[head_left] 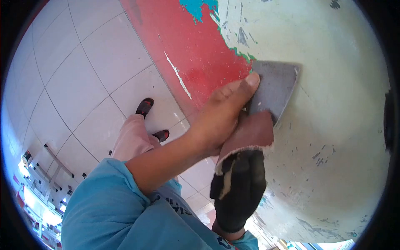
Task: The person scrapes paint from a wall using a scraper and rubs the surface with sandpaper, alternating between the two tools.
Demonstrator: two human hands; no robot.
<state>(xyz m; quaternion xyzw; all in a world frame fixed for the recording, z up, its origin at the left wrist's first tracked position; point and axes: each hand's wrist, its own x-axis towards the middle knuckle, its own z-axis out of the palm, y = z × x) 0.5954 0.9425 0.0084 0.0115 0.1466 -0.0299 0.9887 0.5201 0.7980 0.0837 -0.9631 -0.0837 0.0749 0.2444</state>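
A paint scraper with a wide grey metal blade lies against the painted surface, right where red paint meets the pale green area. My left hand, bare, is closed at the base of the blade, its thumb stretched along the blade's near side. Below it, my right hand wears a black glove and is closed about the handle end. A reddish-brown piece with a frayed edge wraps over the gloved fingers and hides the handle.
Red paint with a white scratch borders the tiled floor. A blue patch shows at the top, and grey scuffs mark the pale area. My feet in dark sandals stand on the tiles. Metal frames stand at lower left.
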